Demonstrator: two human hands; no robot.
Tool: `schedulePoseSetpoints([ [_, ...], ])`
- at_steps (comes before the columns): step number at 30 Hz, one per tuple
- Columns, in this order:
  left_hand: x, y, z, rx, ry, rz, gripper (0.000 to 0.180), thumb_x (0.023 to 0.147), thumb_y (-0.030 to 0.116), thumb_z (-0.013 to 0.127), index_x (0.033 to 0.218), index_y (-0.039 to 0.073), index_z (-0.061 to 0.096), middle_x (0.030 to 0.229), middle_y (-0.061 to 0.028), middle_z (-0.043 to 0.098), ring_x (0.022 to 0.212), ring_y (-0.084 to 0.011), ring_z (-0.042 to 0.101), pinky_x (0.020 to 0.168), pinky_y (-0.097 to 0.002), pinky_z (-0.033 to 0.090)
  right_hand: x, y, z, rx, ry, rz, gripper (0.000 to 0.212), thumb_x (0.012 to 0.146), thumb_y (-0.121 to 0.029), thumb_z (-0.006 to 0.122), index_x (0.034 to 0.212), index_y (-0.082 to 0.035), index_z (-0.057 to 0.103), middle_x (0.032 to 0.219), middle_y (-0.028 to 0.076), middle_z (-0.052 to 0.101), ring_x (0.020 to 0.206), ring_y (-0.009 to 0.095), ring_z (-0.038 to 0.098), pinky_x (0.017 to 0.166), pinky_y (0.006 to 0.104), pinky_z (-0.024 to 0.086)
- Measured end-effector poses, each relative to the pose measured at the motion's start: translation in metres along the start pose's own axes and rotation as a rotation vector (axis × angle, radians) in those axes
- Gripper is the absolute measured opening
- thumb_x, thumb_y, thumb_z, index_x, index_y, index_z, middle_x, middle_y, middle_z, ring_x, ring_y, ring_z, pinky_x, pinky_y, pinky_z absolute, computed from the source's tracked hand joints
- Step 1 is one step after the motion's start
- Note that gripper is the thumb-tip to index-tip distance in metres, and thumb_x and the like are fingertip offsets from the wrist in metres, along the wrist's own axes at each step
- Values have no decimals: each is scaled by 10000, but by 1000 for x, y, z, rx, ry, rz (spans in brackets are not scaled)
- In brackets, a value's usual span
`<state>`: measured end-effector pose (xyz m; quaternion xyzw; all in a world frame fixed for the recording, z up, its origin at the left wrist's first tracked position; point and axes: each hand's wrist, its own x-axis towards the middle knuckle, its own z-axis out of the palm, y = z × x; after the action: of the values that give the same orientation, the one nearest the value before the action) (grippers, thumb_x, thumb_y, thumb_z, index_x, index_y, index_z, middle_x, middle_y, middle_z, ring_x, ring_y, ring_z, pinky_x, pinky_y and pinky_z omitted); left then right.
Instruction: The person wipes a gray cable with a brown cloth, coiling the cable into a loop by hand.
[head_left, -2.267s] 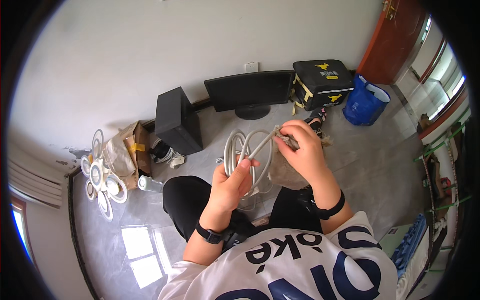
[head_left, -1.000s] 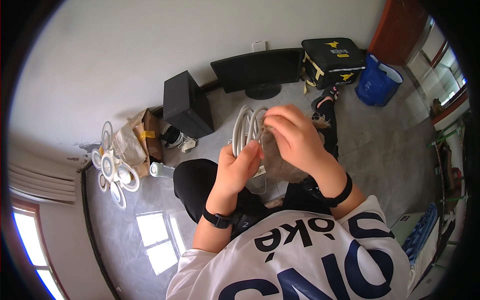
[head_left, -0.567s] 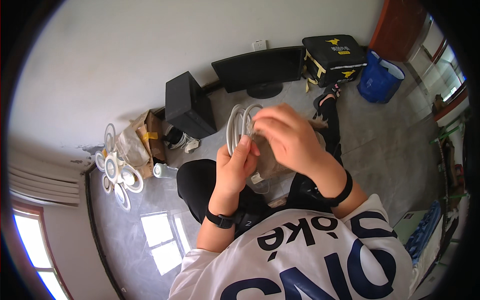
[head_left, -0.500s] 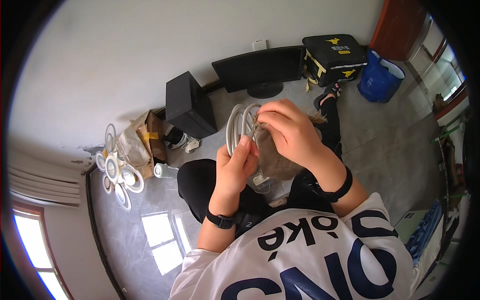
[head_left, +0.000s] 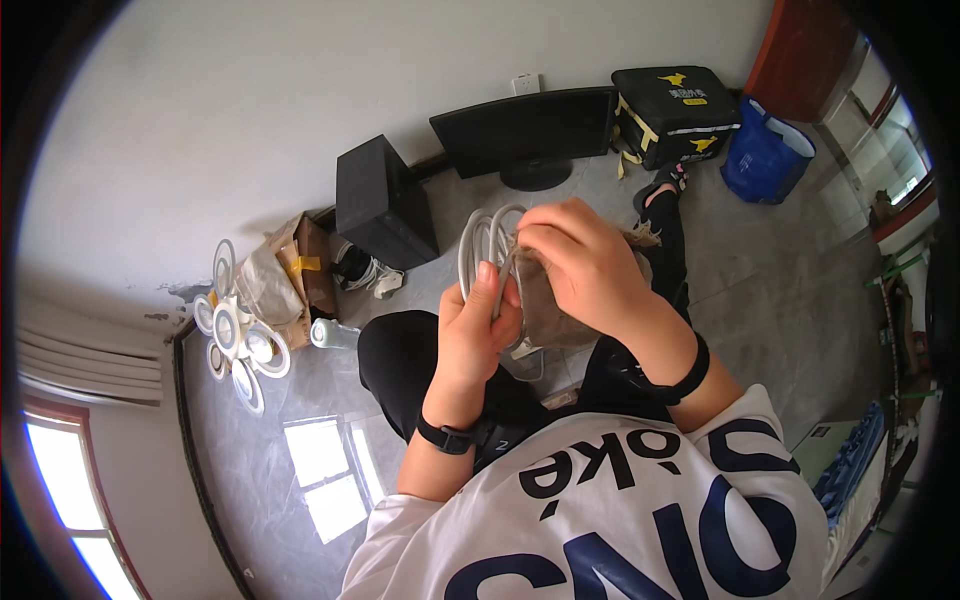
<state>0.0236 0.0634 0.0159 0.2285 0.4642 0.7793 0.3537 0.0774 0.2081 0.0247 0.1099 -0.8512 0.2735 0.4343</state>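
Note:
A coiled white cable (head_left: 474,245) stands upright in my left hand (head_left: 470,335), its thumb pressed over the loops. My right hand (head_left: 590,255) pinches a frayed brown-grey cloth (head_left: 552,308) against the right side of the coil. The cloth hangs down below my right fingers, over the gap between my knees. My right fingertips meet the cable loops near their top, and the cloth's upper edge is partly hidden behind them.
On the grey tiled floor ahead stand a black computer tower (head_left: 385,200), a monitor (head_left: 530,130), a black delivery box (head_left: 675,115) and a blue bag (head_left: 767,155). To the left are a cardboard box (head_left: 312,270), a clear bottle (head_left: 333,334) and a ring-shaped lamp (head_left: 235,330).
The cloth has shifted slightly in my right fingers, and a strip of it now runs along the coil by my left thumb. Both hands stay nearly in place.

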Motion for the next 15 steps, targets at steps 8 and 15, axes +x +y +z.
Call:
schedulePoseSetpoints([
  [8, 0, -3, 1, 35, 71, -45, 417, 917, 367, 371, 718, 21, 490, 439, 33, 335, 361, -44, 252, 351, -209, 175, 0, -3, -1, -26, -16, -10, 186, 634, 53, 542, 807, -13, 539, 870, 71, 543, 743, 257, 510, 616, 326, 430],
  [15, 2, -4, -3, -22, 126, -59, 407, 913, 358, 388, 669, 42, 467, 443, 40, 322, 370, -45, 261, 361, -206, 175, -2, -16, 7, 7, -66, -29, 206, 618, 58, 558, 811, -13, 537, 877, 74, 537, 772, 258, 515, 649, 328, 439],
])
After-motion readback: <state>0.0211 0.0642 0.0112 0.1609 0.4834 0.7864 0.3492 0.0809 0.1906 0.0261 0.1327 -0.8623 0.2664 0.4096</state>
